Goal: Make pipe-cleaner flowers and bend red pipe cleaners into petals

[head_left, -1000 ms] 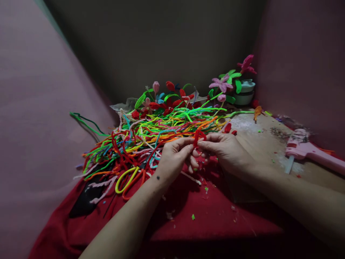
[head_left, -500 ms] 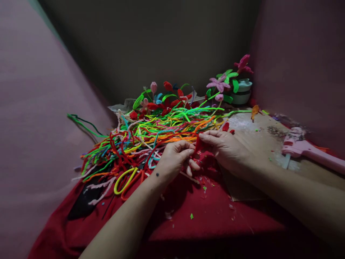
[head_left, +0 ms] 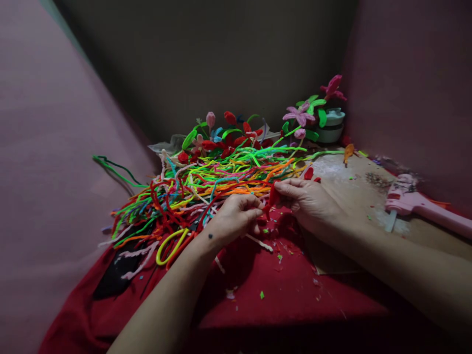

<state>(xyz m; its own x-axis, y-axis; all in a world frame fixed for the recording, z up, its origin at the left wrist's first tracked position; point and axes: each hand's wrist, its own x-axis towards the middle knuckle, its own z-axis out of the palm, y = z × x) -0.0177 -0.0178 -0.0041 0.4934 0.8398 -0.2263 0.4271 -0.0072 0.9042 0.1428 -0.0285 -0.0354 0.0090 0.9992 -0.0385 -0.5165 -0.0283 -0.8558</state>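
Between my two hands is a red pipe cleaner piece point(head_left: 273, 197), folded into a petal-like shape. My right hand point(head_left: 308, 199) pinches its upper end between thumb and fingertips. The lower end is pinched by my left hand point(head_left: 239, 214), its fingers curled. Just behind my hands lies a large heap of coloured pipe cleaners point(head_left: 221, 169). Scissors with a yellow and orange handle point(head_left: 172, 247) lie left of my left wrist, partly covered by the heap and my arm.
A pink hot glue gun point(head_left: 413, 201) rests on a board point(head_left: 332, 169) at the right. Fuzzy flowers point(head_left: 299, 115) and a pale green pot point(head_left: 331, 129) stand behind. A black flat object point(head_left: 118, 275) lies front left on the red cloth point(head_left: 287, 300), among scattered scraps.
My left hand has shifted slightly left and its lower fingers have curled in. More of the red piece shows between my hands. My right hand has barely moved.
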